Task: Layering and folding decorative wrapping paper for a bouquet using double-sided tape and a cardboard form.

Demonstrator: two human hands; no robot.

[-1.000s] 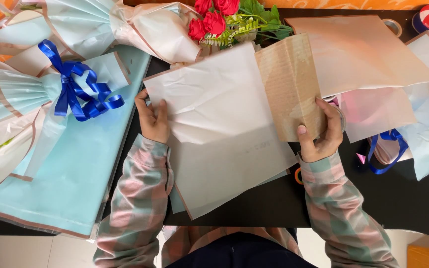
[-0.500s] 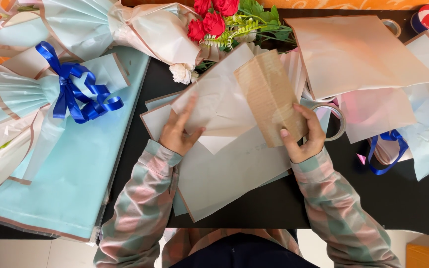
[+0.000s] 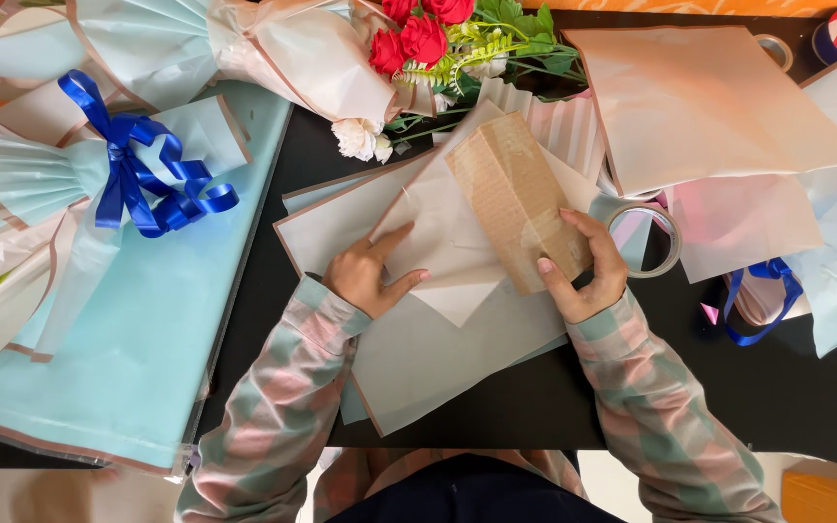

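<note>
Currently, mid-desk: my left hand (image 3: 372,276) lies flat, fingers spread, pinning the folded sheet (image 3: 438,237); my right hand (image 3: 585,276) half-curls around the card (image 3: 517,199). I'd crease firmly along the card's edge.

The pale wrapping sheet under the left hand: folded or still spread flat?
Folded. The pale wrapping sheet has a corner turned over; the left hand presses the fold, and the right hand holds the brown kraft paper piece on it.

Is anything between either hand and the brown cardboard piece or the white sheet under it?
Nothing visible. The right hand already grips the brown cardboard piece at its lower edge, and the left hand presses flat on the white wrapping sheet beside it.
</note>
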